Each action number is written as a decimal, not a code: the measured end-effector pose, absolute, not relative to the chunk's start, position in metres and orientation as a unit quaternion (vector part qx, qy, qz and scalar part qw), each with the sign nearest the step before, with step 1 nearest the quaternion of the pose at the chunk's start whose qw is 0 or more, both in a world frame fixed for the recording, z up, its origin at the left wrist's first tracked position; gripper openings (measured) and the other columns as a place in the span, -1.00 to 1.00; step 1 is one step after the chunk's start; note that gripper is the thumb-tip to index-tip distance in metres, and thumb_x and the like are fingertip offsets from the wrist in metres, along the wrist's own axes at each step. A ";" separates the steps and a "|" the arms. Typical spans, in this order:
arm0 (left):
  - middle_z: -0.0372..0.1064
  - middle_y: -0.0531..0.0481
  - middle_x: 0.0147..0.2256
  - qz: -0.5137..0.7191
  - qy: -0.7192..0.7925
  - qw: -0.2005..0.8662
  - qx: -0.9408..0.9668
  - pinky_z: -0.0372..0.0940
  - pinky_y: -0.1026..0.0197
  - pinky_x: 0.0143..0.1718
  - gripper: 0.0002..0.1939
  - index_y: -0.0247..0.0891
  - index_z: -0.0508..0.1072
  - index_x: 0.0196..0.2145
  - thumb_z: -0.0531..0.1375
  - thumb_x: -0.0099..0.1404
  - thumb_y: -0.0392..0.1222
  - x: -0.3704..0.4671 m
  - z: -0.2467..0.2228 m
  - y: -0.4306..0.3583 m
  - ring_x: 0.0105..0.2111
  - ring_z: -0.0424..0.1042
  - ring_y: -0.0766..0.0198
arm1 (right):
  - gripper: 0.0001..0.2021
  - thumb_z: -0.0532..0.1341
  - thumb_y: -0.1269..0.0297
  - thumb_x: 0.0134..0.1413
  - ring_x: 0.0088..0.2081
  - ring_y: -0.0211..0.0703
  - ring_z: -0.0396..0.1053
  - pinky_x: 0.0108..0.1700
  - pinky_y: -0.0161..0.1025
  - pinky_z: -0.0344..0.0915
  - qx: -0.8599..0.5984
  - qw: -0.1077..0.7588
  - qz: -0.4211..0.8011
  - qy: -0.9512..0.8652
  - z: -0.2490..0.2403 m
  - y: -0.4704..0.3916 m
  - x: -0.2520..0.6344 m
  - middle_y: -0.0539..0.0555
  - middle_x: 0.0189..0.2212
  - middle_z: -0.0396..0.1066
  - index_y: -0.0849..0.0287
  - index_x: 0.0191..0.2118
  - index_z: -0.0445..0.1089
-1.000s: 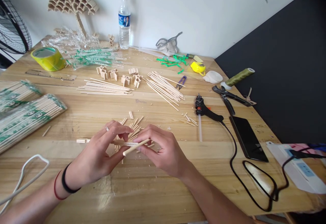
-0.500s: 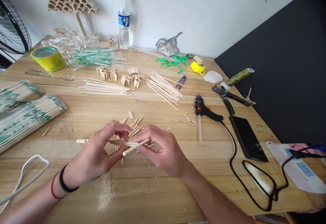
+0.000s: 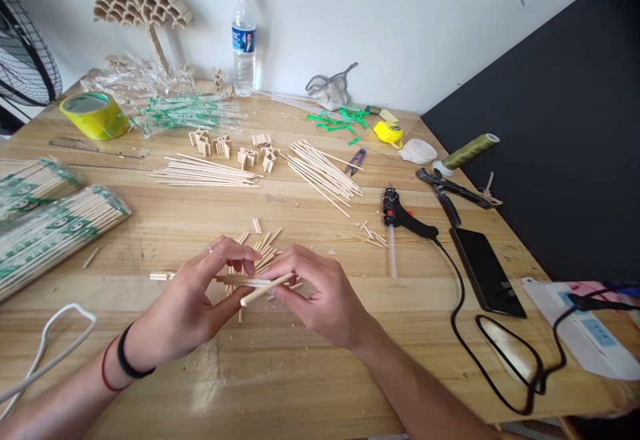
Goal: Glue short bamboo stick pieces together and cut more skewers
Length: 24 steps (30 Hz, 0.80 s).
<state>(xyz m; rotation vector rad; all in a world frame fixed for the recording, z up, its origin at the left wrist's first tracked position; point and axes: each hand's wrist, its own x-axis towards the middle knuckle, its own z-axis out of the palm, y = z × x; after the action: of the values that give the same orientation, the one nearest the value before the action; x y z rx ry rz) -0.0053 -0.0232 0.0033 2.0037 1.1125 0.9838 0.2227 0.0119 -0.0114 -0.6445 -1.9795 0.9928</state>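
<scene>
Between my hands are short wooden sticks [image 3: 267, 291], held just above the table; one crosses the others at a slant, its end toward me. My left hand [image 3: 200, 287] is closed on the sticks' left part, thumb below and fingers curled above. With thumb and fingers, my right hand [image 3: 320, 290] pinches the right part, where the slanted stick crosses. Whether the sticks are glued together, I cannot tell. Behind and below the hands, a loose pile of cut sticks [image 3: 267, 253] lies partly hidden. A small stick bundle [image 3: 161, 277] lies left of my left hand.
Long sticks [image 3: 210, 172] and small stick assemblies [image 3: 247, 158] lie farther back. To the right are a glue gun [image 3: 407, 219] with its cord, pliers [image 3: 445, 190] and a phone [image 3: 487, 272]. Packaged sticks [image 3: 60, 233] lie left; a water bottle [image 3: 244, 60] stands behind.
Almost nothing differs. Both hands keep the same hold on the sticks, with only a very slight shift of my left hand and wrist.
</scene>
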 end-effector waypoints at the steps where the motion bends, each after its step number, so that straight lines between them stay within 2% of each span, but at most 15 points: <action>1: 0.49 0.00 -0.15 0.374 0.422 0.323 0.760 0.51 0.34 -0.20 -0.67 -0.14 0.39 0.08 0.23 0.42 -0.41 -0.005 0.003 -0.023 -0.15 0.54 0.29 | -0.83 0.34 0.57 0.25 -0.21 -0.12 0.53 -0.16 -0.21 0.44 -0.255 0.406 0.394 -0.784 -0.011 0.012 0.223 0.11 -0.26 0.60 0.16 -0.13 0.54; 6: 0.49 0.01 -0.15 0.371 0.418 0.332 0.760 0.50 0.32 -0.17 -0.64 -0.12 0.38 0.10 0.23 0.42 -0.42 -0.007 0.002 -0.023 -0.15 0.54 0.29 | -0.85 0.33 0.55 0.27 -0.22 -0.13 0.52 -0.17 -0.21 0.42 -0.257 0.402 0.403 -0.781 -0.010 0.011 0.222 0.10 -0.26 0.59 0.17 -0.14 0.54; 10: 0.48 0.02 -0.13 0.366 0.420 0.332 0.761 0.48 0.30 -0.13 -0.57 -0.11 0.37 0.12 0.21 0.39 -0.49 -0.008 0.000 -0.024 -0.13 0.53 0.29 | -0.82 0.36 0.54 0.23 -0.28 -0.19 0.48 -0.25 -0.27 0.38 -0.284 0.396 0.400 -0.776 -0.009 0.010 0.222 0.04 -0.27 0.57 0.15 -0.12 0.51; 15: 0.47 0.00 -0.12 0.369 0.419 0.289 0.778 0.44 0.24 -0.09 -0.52 -0.14 0.35 0.13 0.20 0.35 -0.54 -0.007 -0.002 -0.026 -0.12 0.49 0.25 | -0.83 0.36 0.55 0.22 -0.29 -0.22 0.45 -0.26 -0.31 0.36 -0.282 0.400 0.401 -0.775 -0.009 0.009 0.222 0.02 -0.29 0.56 0.14 -0.15 0.49; 24: 0.47 0.01 -0.16 0.364 0.416 0.257 0.793 0.40 0.25 -0.12 -0.47 -0.15 0.34 0.15 0.20 0.31 -0.57 -0.006 -0.004 -0.027 -0.14 0.46 0.24 | -0.85 0.36 0.55 0.21 -0.31 -0.24 0.44 -0.27 -0.33 0.35 -0.286 0.400 0.407 -0.770 -0.007 0.010 0.221 0.02 -0.31 0.55 0.15 -0.21 0.46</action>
<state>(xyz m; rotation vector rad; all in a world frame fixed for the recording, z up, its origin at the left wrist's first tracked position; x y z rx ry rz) -0.0060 -0.0267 -0.0041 2.1509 1.1278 0.9876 0.2212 0.0096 -0.0071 -0.7231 -1.9486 1.0290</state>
